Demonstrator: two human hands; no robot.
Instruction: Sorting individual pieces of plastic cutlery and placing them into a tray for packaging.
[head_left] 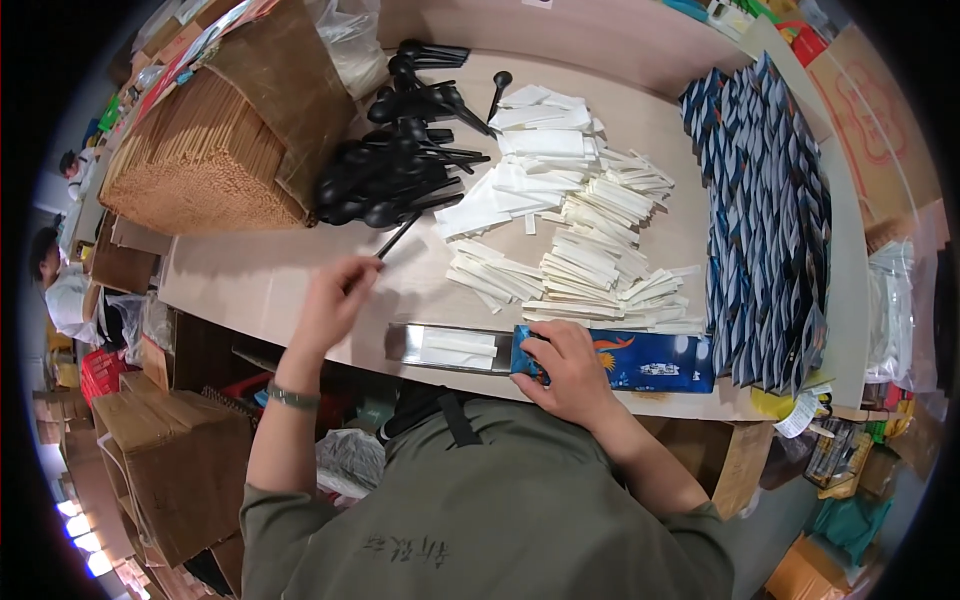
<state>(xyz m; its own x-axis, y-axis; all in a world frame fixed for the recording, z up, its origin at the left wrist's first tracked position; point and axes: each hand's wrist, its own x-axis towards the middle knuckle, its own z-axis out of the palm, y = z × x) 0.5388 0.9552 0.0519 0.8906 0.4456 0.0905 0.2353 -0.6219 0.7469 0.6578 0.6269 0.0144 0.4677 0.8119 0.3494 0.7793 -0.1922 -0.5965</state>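
My left hand (333, 300) pinches the handle of one black plastic spoon (398, 236) at the near edge of a heap of black spoons (400, 150). My right hand (565, 365) grips the open end of a long blue paper sleeve (640, 362) lying at the table's near edge. The sleeve's mouth meets a shiny metal tray (405, 345) that holds a folded white napkin (455, 347). Beyond lie piles of white napkins (535, 150) and small white paper packets (595, 255).
A large stack of blue sleeves (765, 200) fills the table's right side. A brown box of wooden chopsticks (195, 160) stands at the far left. Cardboard boxes (170, 460) sit on the floor to the left. Another person (60, 285) is at the far left edge.
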